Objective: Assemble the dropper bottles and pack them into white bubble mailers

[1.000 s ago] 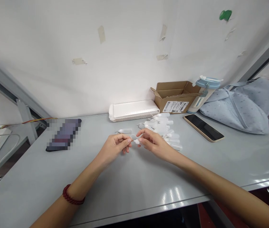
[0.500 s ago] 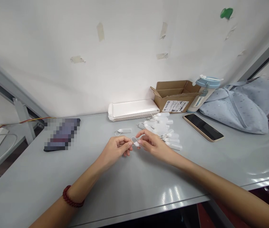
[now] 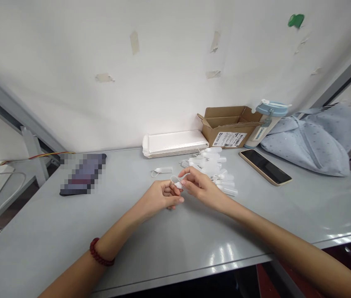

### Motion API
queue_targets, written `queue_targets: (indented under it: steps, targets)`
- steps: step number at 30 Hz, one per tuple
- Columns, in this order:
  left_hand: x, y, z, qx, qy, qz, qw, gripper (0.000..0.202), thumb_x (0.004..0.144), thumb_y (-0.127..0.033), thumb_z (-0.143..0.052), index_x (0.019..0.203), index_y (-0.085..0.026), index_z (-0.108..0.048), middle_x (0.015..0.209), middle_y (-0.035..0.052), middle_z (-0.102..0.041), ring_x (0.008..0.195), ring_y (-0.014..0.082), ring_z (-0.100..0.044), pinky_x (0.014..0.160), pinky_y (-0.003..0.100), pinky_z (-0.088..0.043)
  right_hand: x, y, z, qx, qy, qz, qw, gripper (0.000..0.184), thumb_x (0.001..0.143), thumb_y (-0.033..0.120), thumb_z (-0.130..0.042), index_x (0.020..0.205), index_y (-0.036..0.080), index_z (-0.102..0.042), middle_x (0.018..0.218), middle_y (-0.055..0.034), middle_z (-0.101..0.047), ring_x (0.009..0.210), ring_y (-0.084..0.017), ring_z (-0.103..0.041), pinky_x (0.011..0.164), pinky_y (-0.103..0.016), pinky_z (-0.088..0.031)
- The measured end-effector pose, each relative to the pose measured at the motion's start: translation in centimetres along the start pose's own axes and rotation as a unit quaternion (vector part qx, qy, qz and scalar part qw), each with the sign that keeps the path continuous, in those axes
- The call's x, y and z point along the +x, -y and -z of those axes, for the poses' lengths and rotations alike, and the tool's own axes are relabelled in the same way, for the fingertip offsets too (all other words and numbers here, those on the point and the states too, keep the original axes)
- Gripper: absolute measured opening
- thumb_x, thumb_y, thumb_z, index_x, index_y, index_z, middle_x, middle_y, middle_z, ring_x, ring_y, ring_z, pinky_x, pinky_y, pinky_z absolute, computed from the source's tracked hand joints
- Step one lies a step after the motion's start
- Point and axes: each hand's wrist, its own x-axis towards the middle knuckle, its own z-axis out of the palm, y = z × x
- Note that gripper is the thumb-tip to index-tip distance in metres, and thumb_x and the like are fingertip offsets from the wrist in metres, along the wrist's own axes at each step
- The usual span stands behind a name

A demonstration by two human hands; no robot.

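My left hand (image 3: 160, 198) and my right hand (image 3: 198, 186) meet over the middle of the grey table (image 3: 175, 240). Between their fingertips they pinch a small white plastic tag with a thin loop (image 3: 176, 181). A red bead bracelet sits on my left wrist. Just behind my right hand lies a pile of several similar small white plastic pieces (image 3: 214, 169). One single white tag with a loop (image 3: 162, 170) lies apart on the table behind my left hand.
A flat white tray stack (image 3: 175, 144) and an open cardboard box (image 3: 229, 125) stand against the wall. A blue-lidded cup (image 3: 267, 122), a phone (image 3: 265, 166) and a light blue bag (image 3: 315, 142) are at the right. A dark blurred object (image 3: 83, 174) lies at the left.
My left hand has slid right and curled its fingers under the tag, closer against my right hand. The loop now stands above the fingertips.
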Motion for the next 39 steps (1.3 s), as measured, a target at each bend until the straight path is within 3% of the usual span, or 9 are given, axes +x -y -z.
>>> queue_targets:
  steps: [6, 14, 20, 23, 26, 28, 31, 33, 39]
  targets:
    - [-0.2, -0.7, 1.9, 0.027, -0.026, -0.038, 0.999, 0.023, 0.073, -0.034, -0.066, 0.087, -0.017, -0.059, 0.074, 0.0006, -0.063, 0.057, 0.0096, -0.053, 0.058, 0.025, -0.044, 0.0, 0.1, 0.3, 0.028, 0.011, -0.018, 0.999, 0.016, 0.089, 0.035, -0.044, 0.098, 0.022, -0.046, 0.073, 0.0013, -0.06, 0.058, -0.011, -0.044, 0.059, -0.026, -0.038]
    - [-0.3, -0.2, 1.6, 0.064, -0.059, -0.06, 0.994, 0.02, 0.077, -0.033, -0.061, 0.072, -0.014, -0.062, 0.066, 0.0004, -0.062, 0.055, 0.0095, -0.053, 0.057, 0.024, -0.044, 0.1, -0.7, -0.3, 0.019, 0.008, -0.02, 1.0, 0.015, 0.088, 0.032, -0.046, 0.098, 0.022, -0.046, 0.071, 0.0007, -0.062, 0.064, -0.013, -0.053, 0.061, -0.026, -0.039]
    - [0.0, 0.5, 1.5, 0.062, -0.04, -0.044, 0.996, 0.019, 0.076, -0.032, -0.061, 0.07, -0.014, -0.062, 0.064, 0.001, -0.062, 0.052, 0.0097, -0.053, 0.054, 0.024, -0.044, -0.1, -0.9, -0.7, 0.032, 0.027, -0.033, 0.999, 0.013, 0.087, 0.03, -0.046, 0.096, 0.021, -0.047, 0.069, 0.0017, -0.06, 0.07, -0.015, -0.06, 0.062, -0.026, -0.04]
    - [0.3, 0.5, 1.8, 0.066, -0.031, -0.047, 0.996, 0.02, 0.077, -0.035, -0.06, 0.071, -0.015, -0.061, 0.066, 0.0014, -0.063, 0.054, 0.0108, -0.054, 0.056, 0.025, -0.045, 0.0, -0.7, -0.6, -0.006, 0.024, -0.019, 1.0, 0.013, 0.089, 0.03, -0.043, 0.095, 0.02, -0.047, 0.071, 0.0005, -0.062, 0.065, -0.014, -0.056, 0.062, -0.027, -0.04]
    - [0.5, 0.4, 2.5, 0.116, -0.039, -0.056, 0.991, 0.021, 0.079, -0.037, -0.056, 0.075, -0.016, -0.059, 0.069, 0.0018, -0.062, 0.058, 0.0132, -0.056, 0.059, 0.028, -0.046, 0.3, -0.8, -0.4, -0.104, -0.03, 0.013, 0.994, 0.015, 0.088, 0.032, -0.045, 0.093, 0.019, -0.05, 0.077, -0.0013, -0.06, 0.065, -0.014, -0.053, 0.061, -0.027, -0.04]
    - [0.5, 0.3, 3.2, 0.238, -0.086, -0.084, 0.964, 0.021, 0.082, -0.035, -0.05, 0.076, -0.017, -0.059, 0.071, 0.0025, -0.062, 0.063, 0.0159, -0.057, 0.061, 0.029, -0.044, 0.6, -1.3, 0.1, -0.189, -0.1, 0.054, 0.975, 0.017, 0.087, 0.033, -0.047, 0.095, 0.018, -0.05, 0.087, -0.005, -0.058, 0.074, -0.017, -0.054, 0.064, -0.029, -0.041]
    - [0.5, 0.4, 4.4, 0.466, -0.159, -0.109, 0.864, 0.023, 0.086, -0.03, -0.041, 0.074, -0.019, -0.057, 0.075, 0.0043, -0.063, 0.068, 0.0199, -0.056, 0.061, 0.031, -0.038, 1.2, -2.0, 1.2, -0.317, -0.196, 0.118, 0.92, 0.016, 0.088, 0.027, -0.046, 0.1, 0.018, -0.05, 0.099, -0.0103, -0.056, 0.09, -0.022, -0.053, 0.069, -0.032, -0.042]
    - [0.5, 0.5, 5.0, 0.542, -0.171, -0.098, 0.817, 0.025, 0.088, -0.028, -0.037, 0.073, -0.02, -0.055, 0.076, 0.0049, -0.063, 0.068, 0.0207, -0.056, 0.058, 0.03, -0.035, 1.5, -2.3, 2.1, -0.401, -0.22, 0.114, 0.882, 0.013, 0.087, 0.025, -0.049, 0.097, 0.018, -0.052, 0.099, -0.0107, -0.057, 0.093, -0.025, -0.051, 0.068, -0.033, -0.042]
    - [1.2, 1.1, 5.9, 0.562, -0.207, -0.081, 0.797, 0.023, 0.089, -0.028, -0.036, 0.075, -0.021, -0.053, 0.08, 0.0031, -0.065, 0.068, 0.0198, -0.057, 0.056, 0.027, -0.033, 1.8, -2.4, 2.8, -0.531, -0.174, 0.044, 0.828, 0.02, 0.08, 0.028, -0.064, 0.094, 0.015, -0.057, 0.092, -0.0106, -0.062, 0.089, -0.027, -0.049, 0.069, -0.034, -0.041]
